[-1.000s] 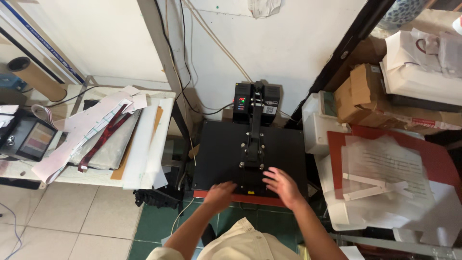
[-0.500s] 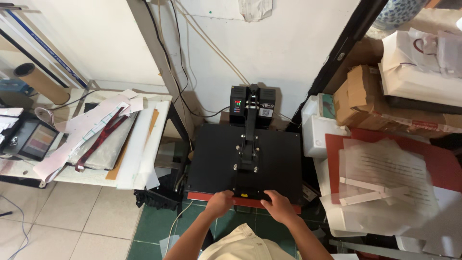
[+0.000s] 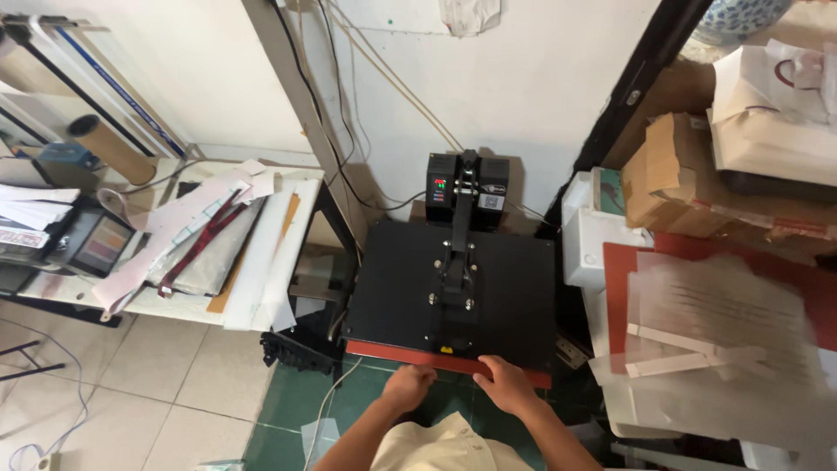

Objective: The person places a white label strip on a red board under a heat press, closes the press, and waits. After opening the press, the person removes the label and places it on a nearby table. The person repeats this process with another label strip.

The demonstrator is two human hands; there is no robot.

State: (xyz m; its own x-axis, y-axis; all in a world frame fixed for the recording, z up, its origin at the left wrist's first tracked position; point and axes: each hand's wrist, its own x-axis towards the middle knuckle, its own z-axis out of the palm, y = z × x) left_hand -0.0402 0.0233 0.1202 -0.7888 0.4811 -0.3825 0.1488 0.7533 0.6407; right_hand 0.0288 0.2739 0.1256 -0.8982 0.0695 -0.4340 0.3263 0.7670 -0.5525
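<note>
Both hands, the left hand (image 3: pixel 408 384) and right hand (image 3: pixel 506 385), are closed in a grip on the front edge of the black heat press (image 3: pixel 453 292) at its red lower pad (image 3: pixel 392 352).

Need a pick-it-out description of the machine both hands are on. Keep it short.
Start at the white back wall, where cables run down to the floor. Below them sits the heat press, a flat black square plate with a black arm along its middle and a control box at the back. The left hand and right hand rest at its front edge, where a red pad strip shows, unlike the paper-covered tables on either side.
</note>
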